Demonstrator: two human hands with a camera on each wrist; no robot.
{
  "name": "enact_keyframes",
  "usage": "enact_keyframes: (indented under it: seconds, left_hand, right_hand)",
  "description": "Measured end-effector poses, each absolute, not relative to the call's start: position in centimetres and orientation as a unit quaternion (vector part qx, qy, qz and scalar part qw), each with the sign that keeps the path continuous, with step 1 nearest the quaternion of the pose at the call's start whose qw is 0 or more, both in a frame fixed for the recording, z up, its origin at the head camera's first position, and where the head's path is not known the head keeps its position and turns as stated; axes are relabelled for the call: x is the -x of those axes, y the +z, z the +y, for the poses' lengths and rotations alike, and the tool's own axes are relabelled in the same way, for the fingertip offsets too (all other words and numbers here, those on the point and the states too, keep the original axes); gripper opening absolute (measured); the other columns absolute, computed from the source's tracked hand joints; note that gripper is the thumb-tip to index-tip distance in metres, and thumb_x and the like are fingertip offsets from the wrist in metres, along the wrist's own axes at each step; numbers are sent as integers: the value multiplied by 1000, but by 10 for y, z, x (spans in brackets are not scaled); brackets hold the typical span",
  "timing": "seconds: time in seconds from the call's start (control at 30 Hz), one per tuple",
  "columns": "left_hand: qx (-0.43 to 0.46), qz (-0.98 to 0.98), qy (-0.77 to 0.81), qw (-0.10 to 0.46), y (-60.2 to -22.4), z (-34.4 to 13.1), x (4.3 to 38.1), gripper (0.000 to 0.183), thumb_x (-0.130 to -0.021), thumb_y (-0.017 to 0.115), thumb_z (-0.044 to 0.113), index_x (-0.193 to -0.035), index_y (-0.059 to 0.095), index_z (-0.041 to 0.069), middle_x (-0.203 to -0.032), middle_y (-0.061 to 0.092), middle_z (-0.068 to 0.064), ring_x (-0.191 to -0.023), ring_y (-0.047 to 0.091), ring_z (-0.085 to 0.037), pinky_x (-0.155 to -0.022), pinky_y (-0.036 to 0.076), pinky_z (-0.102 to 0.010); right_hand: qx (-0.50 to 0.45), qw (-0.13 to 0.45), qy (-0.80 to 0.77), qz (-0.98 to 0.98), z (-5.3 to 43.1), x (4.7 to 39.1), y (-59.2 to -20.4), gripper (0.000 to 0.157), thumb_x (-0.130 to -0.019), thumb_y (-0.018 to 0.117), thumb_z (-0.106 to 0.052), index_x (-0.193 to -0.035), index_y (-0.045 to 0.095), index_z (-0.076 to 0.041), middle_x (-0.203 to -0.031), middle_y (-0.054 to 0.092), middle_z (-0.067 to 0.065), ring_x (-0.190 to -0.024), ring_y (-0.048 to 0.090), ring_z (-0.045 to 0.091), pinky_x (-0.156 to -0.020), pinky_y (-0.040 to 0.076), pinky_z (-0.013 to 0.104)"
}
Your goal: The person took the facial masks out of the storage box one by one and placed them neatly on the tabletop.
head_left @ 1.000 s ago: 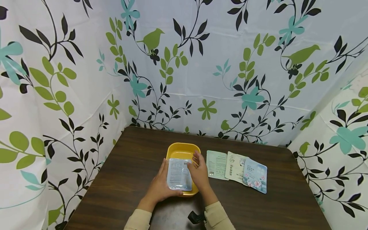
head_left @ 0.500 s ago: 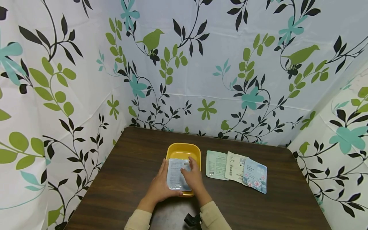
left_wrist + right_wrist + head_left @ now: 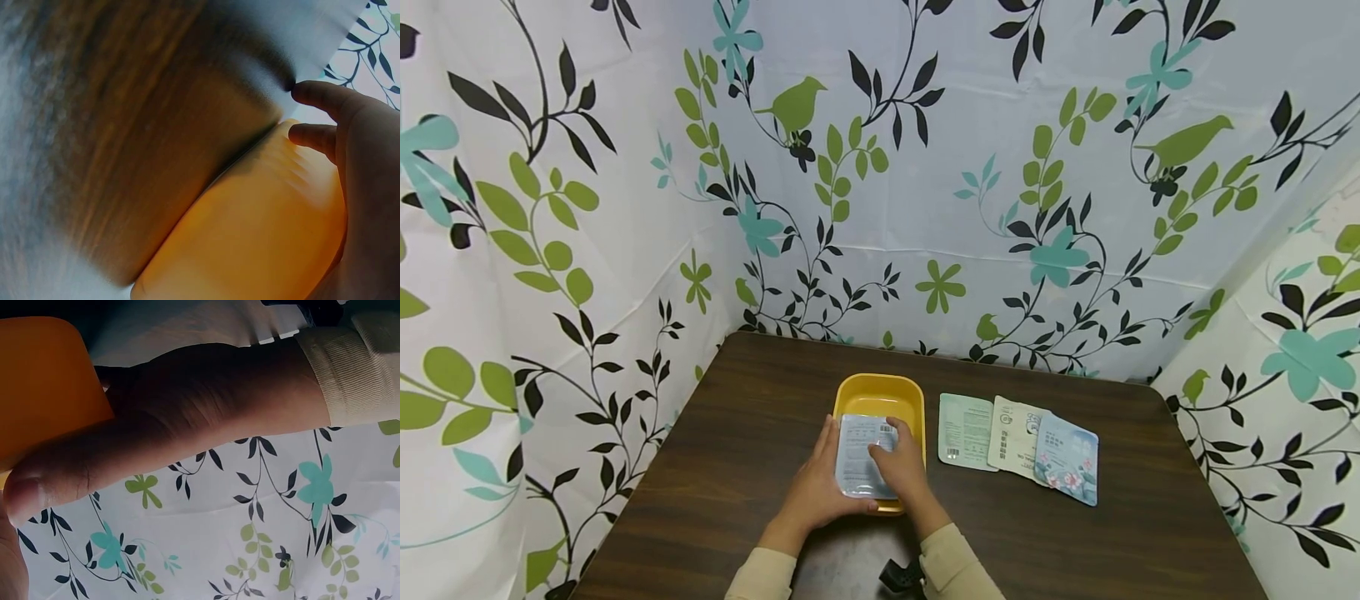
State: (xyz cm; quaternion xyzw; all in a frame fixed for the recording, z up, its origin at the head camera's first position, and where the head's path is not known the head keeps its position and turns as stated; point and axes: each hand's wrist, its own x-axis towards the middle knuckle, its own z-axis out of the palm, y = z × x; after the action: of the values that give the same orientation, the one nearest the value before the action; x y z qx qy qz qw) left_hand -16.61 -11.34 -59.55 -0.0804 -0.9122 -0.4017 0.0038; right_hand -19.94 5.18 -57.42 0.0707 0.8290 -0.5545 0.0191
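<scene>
A yellow tray (image 3: 880,377) stands on the wooden table with a pale blue, shiny printed sachet (image 3: 856,462) lying in its near part. My left hand (image 3: 814,485) braces the tray's near left corner, its fingers along the left side and its thumb along the front edge. In the left wrist view, two fingers show against the tray's wall (image 3: 244,219). My right hand (image 3: 906,477) reaches over the right rim, and its thumb and forefinger rest over the sachet's upper right part. Its other fingers are hidden in the head view.
To the right of the tray lie a pale green sachet (image 3: 964,429), a cream sachet (image 3: 1015,435) and a blue flowered sachet (image 3: 1066,460), the last two overlapping. Brown table (image 3: 715,467) surrounds them. A leaf-patterned cloth (image 3: 925,200) hangs behind.
My right hand has moved left and slightly down from beside the right rim to over the sachet. The left hand, tray and sachets have stayed in place.
</scene>
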Motion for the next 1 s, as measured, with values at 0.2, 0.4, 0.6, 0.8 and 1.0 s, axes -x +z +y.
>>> enact_keyframes:
  seconds: [0.2,0.4,0.6,0.8,1.0]
  left_hand:
    - [81,-910,-408,3,-597,-113,167,150,-53,89,74,-166,11,15,-174,9,-6,-146,42,-42,-109,41,-64]
    - [86,-908,-410,8,-598,-113,167,149,-54,87,76,-166,11,14,-174,8,-7,-147,40,-43,-109,41,-66]
    - [82,-908,-410,8,-600,-112,167,150,-54,89,74,-166,10,13,-174,8,-7,-147,39,-44,-108,40,-67]
    - [83,-908,-410,6,-600,-112,167,149,-55,92,68,-166,9,11,-174,7,-7,-149,36,-44,-110,38,-68]
    - [79,-909,-410,2,-599,-112,166,149,-56,91,68,-166,8,12,-175,6,-5,-149,36,-44,-109,38,-69]
  right_hand:
    - [-81,-6,-581,810,51,200,-576,47,-90,71,-11,-135,57,-9,-149,54,23,-138,51,40,-114,38,60]
    - [-81,-26,-611,787,52,197,-576,43,-89,70,-12,-131,61,-13,-145,58,21,-134,56,39,-111,42,59]
    - [-57,-61,-655,751,55,197,-576,50,-83,72,-1,-131,61,-6,-144,57,22,-138,52,42,-114,40,59]
    - [-42,-62,-701,709,60,197,-573,54,-80,73,6,-132,60,1,-141,58,25,-134,55,42,-111,44,57]
    - [4,-20,-701,713,61,196,-573,50,-89,69,2,-138,57,6,-135,63,28,-120,65,41,-97,57,42]
